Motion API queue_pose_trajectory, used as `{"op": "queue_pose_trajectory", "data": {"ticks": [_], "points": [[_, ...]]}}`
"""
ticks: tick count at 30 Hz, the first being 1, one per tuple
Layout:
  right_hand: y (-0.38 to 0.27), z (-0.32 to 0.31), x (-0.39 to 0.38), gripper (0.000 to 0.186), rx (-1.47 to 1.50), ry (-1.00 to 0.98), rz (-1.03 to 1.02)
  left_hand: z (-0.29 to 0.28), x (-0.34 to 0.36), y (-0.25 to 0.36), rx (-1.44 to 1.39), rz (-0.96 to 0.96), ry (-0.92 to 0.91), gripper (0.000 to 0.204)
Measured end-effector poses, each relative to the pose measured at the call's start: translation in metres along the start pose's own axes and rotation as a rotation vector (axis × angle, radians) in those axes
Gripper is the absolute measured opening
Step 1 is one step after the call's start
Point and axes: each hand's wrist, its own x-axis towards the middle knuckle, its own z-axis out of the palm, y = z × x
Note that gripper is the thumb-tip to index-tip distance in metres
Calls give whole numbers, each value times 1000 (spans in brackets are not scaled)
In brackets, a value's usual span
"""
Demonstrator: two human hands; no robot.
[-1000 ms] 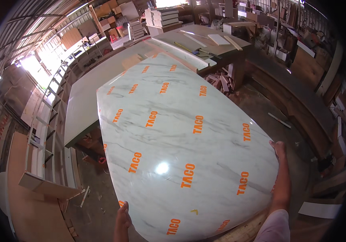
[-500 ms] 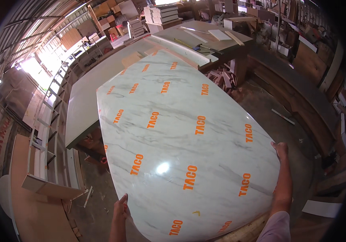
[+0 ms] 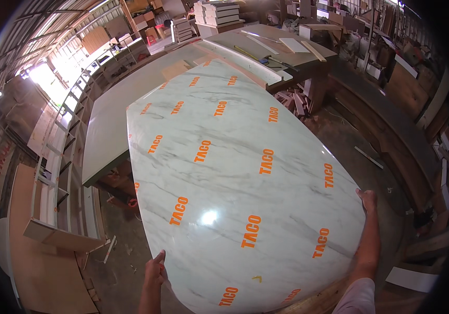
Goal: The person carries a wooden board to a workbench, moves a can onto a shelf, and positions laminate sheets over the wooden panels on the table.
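A large glossy sheet of white, grey-veined marble-pattern laminate (image 3: 235, 193) with orange print fills the middle of the view. Its far end rests over the workbench (image 3: 104, 128), and its near part bows toward me. My left hand (image 3: 154, 269) grips the near left edge, thumb on top and fingers curled beneath. On the right edge, farther out, my right hand (image 3: 368, 200) is closed in the same way, its fingers mostly hidden under the sheet. A small yellow mark (image 3: 257, 279) shows on the surface near my body.
On the far bench lie a white channel-shaped panel (image 3: 250, 65), a hammer (image 3: 282, 63) and pale strips (image 3: 293, 45). Offcuts (image 3: 293, 102) are heaped below. A long shelf frame (image 3: 59, 193) stands at left, and a white strip (image 3: 368, 157) lies on the floor at right.
The view has shifted slightly, so the far bench and the right hand appear a little farther right. Both hands keep their hold on the sheet, which looks nearly unmoved against the bench.
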Motion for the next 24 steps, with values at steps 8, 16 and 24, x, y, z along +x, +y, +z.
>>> {"op": "queue_pose_trajectory", "data": {"ticks": [8, 16, 24], "points": [[7, 2, 6, 54, -14, 11, -22, 5, -4, 3, 1, -35, 69, 34], [1, 1, 4, 54, -56, -11, 7, 15, -17, 13, -62, -52, 19, 35], [11, 6, 10, 57, 23, -19, -6, 20, -31, 27, -1, -64, 17, 41]]}}
